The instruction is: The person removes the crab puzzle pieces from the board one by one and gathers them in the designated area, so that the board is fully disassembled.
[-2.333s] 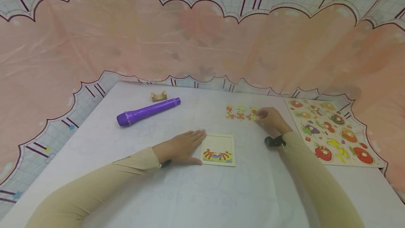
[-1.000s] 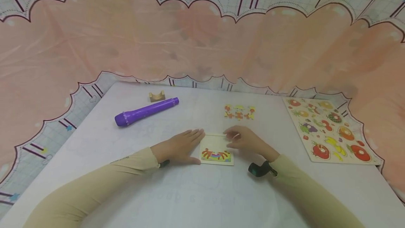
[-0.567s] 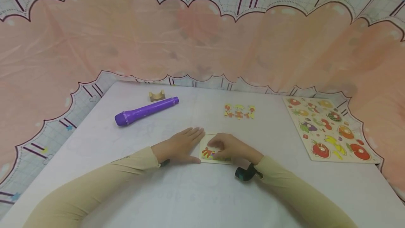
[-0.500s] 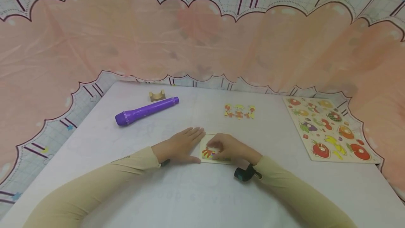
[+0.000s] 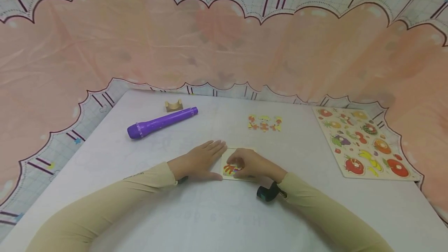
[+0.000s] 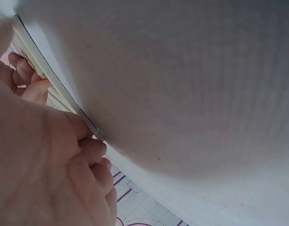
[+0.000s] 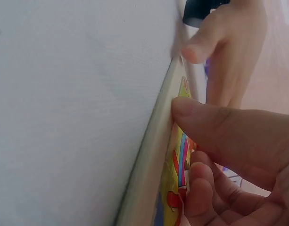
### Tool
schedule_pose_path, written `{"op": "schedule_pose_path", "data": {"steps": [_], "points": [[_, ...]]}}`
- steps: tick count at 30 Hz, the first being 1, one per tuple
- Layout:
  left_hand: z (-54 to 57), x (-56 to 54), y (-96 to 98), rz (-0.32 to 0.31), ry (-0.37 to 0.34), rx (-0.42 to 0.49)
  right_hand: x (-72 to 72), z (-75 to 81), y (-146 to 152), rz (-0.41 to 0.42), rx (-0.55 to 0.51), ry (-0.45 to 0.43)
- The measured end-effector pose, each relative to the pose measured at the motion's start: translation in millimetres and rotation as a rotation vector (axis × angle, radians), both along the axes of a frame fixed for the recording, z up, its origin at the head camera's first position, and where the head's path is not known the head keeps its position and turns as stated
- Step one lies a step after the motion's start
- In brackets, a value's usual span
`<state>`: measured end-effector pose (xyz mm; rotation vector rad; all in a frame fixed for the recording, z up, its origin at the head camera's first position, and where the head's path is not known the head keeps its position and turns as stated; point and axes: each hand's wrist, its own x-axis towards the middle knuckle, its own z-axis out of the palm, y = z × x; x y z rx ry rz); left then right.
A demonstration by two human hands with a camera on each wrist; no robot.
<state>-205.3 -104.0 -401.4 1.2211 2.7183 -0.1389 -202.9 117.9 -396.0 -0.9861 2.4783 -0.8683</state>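
A small square puzzle tray (image 5: 229,153) lies on the table with a row of colourful puzzle pieces (image 5: 229,170) along its near side. My left hand (image 5: 199,161) rests flat at the tray's left edge, thumb at the near corner. Over the right part of the tray, my right hand (image 5: 252,163) bends its thumb and fingers round the row and hides part of it. In the right wrist view, the thumb meets the near edge of the rainbow-printed pieces (image 7: 182,153), with the curled fingers on their other side. Several loose puzzle pieces (image 5: 264,123) lie in two rows behind the tray.
A purple microphone-shaped toy (image 5: 162,123) lies at the back left, with a small notched wooden block (image 5: 174,106) behind it. A fruit-picture board (image 5: 365,143) lies at the right table edge. A patterned cloth (image 5: 210,42) hangs behind the table.
My right hand has come from the loose pieces to the tray, reaching down to the near row of pieces. Lately it has shifted slightly left. My left hand has stayed at the tray.
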Motion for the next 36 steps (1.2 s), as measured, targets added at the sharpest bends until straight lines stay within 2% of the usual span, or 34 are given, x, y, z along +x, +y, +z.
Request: {"op": "schedule_pose_path", "data": {"steps": [7, 12, 24, 36], "points": [[-1.4, -1.0, -0.9, -0.018, 0.009, 0.016, 0.7, -2.9, 0.2, -0.017, -0.05, -0.016], [-2.1, -1.4, -1.3, -0.024, 0.011, 0.028, 1.9, -2.5, -0.6, -0.009, -0.06, 0.012], [2.9, 1.4, 0.3, -0.023, 0.008, 0.036, 2.4, -1.7, -3.8, -0.003, -0.064, 0.031], [0.2, 1.1, 0.8, -0.035, 0.036, 0.03, 3.1, -2.5, -6.1, -0.012, -0.042, 0.041]]}}
